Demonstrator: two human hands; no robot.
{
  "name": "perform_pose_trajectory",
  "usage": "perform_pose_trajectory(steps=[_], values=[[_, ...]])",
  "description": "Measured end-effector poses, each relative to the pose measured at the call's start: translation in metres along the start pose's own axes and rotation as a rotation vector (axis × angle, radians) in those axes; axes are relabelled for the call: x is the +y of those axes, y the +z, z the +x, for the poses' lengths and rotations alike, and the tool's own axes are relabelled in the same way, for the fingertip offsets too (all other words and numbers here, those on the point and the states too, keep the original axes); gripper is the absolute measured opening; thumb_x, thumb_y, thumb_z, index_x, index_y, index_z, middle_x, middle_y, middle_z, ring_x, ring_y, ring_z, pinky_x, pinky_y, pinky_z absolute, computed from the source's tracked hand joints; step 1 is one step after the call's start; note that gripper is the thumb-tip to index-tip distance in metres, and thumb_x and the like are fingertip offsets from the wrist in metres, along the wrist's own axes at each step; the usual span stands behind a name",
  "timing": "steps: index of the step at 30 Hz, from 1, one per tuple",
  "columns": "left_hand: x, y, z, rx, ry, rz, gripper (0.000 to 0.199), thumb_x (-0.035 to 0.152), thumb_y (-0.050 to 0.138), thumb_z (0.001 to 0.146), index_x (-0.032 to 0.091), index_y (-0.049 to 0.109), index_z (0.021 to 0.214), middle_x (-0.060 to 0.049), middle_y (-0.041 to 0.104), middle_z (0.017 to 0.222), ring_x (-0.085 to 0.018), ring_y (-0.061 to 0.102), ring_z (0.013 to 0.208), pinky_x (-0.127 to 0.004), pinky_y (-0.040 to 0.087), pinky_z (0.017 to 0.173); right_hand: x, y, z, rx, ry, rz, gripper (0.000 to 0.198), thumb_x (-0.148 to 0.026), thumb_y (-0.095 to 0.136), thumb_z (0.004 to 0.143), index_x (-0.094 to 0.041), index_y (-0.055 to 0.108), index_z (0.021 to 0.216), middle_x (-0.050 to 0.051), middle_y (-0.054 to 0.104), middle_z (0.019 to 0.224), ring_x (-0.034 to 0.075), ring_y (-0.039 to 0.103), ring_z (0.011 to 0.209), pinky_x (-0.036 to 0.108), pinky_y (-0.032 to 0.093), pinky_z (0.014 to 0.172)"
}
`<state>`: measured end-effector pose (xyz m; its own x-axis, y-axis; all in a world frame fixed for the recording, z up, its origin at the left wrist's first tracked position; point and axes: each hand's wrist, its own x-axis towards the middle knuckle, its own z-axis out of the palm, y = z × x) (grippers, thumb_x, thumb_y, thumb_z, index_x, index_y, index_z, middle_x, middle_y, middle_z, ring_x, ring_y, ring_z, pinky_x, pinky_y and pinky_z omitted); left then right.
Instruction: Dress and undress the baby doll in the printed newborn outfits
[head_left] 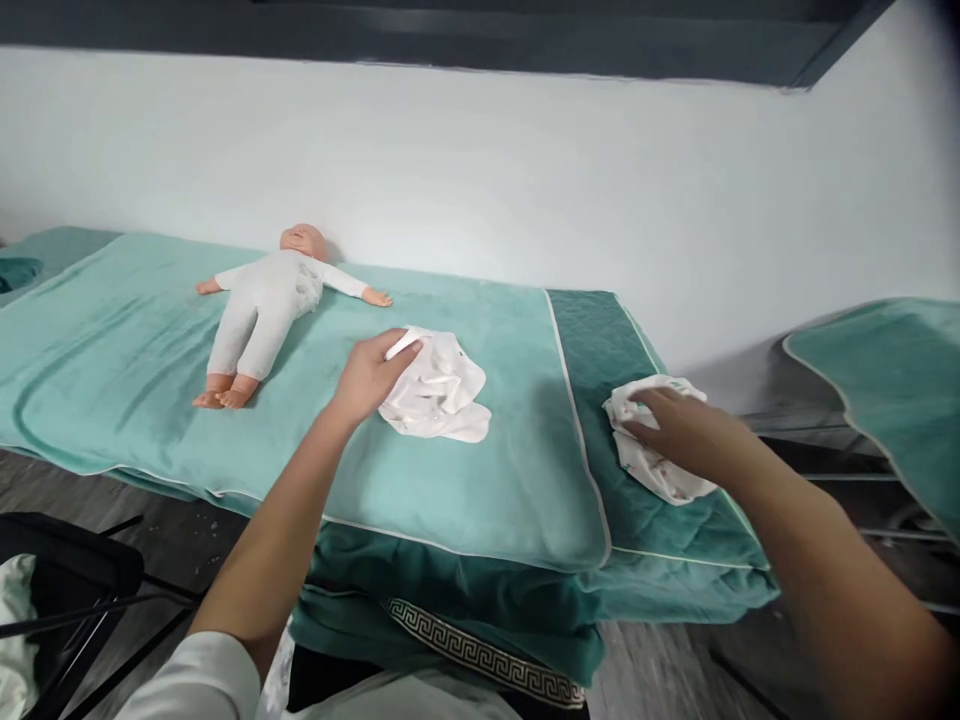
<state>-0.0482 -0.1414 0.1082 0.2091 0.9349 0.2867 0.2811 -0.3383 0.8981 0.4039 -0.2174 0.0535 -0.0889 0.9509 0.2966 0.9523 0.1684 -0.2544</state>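
Observation:
My left hand [375,372] pinches the upper left edge of a crumpled white cloth piece [442,385], perhaps a small garment, lying on the light green blanket [495,490]. Thumb and fingers close over its edge. To the right, my right hand [675,425] reaches down onto a folded white cloth with a small print [660,468], its fingers curled into the top fold. That cloth rests on the darker green quilted cover [592,345]. A baby doll [266,290] in a white body suit lies on its back left of my left hand, arms spread and feet towards me.
A white wall [465,170] stands behind the bed, with a dark panel [450,35] above. At the lower left is a black chair [67,570] with pale cloth on it. Another green-covered surface [892,390] stands at the right. Dark green fabric with a patterned band [480,655] hangs in front.

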Motion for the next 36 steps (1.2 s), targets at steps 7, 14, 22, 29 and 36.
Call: perform_pose_trajectory(steps=[7, 14, 22, 29, 36], values=[[0.093, -0.001, 0.001, -0.278, 0.474, 0.390, 0.039, 0.043, 0.051, 0.102, 0.019, 0.069, 0.078, 0.001, 0.060, 0.068, -0.013, 0.053, 0.068, -0.027, 0.038, 0.067, -0.189, -0.028, 0.055, 0.092, -0.377, 0.507, 0.046, -0.042, 0.063, 0.098, -0.029, 0.054, 0.142, 0.008, 0.060, 0.146, 0.027, 0.057, 0.134, 0.045, 0.049, 0.111], [0.097, -0.022, -0.007, -0.120, 0.507, 0.629, 0.033, 0.039, 0.047, 0.100, 0.023, 0.075, 0.105, -0.003, 0.066, 0.088, -0.019, 0.066, 0.091, -0.029, 0.046, 0.082, -0.218, -0.039, 0.079, 0.192, -0.251, 0.144, 0.023, -0.032, 0.053, 0.096, -0.022, 0.069, 0.109, -0.001, 0.067, 0.077, 0.016, 0.063, 0.072, 0.025, 0.041, 0.068], [0.054, -0.038, -0.016, 0.183, 0.244, 0.768, 0.037, 0.019, 0.047, 0.090, 0.023, 0.071, 0.118, -0.005, 0.074, 0.109, -0.026, 0.068, 0.106, -0.035, 0.049, 0.089, -0.192, -0.052, 0.048, 0.243, -0.041, -0.219, 0.028, -0.025, 0.047, 0.095, -0.021, 0.069, 0.112, 0.004, 0.066, 0.076, 0.022, 0.063, 0.078, 0.029, 0.041, 0.071], [0.041, -0.062, -0.024, 0.084, 0.029, 0.510, 0.018, 0.031, 0.059, 0.089, 0.020, 0.071, 0.097, -0.003, 0.073, 0.088, -0.021, 0.064, 0.081, -0.029, 0.049, 0.074, -0.142, -0.060, 0.021, 0.273, 0.044, 0.206, 0.027, -0.030, 0.051, 0.092, -0.024, 0.069, 0.111, 0.006, 0.073, 0.106, 0.023, 0.066, 0.093, 0.034, 0.051, 0.079], [-0.004, -0.040, 0.046, 0.072, -0.135, 0.937, 0.024, 0.039, 0.066, 0.091, 0.017, 0.067, 0.100, -0.015, 0.071, 0.088, -0.038, 0.069, 0.100, -0.049, 0.051, 0.094, -0.120, -0.024, 0.074, 0.003, 0.257, -0.100, 0.032, -0.031, 0.053, 0.096, -0.024, 0.072, 0.121, 0.011, 0.075, 0.110, 0.025, 0.063, 0.088, 0.034, 0.041, 0.072]])
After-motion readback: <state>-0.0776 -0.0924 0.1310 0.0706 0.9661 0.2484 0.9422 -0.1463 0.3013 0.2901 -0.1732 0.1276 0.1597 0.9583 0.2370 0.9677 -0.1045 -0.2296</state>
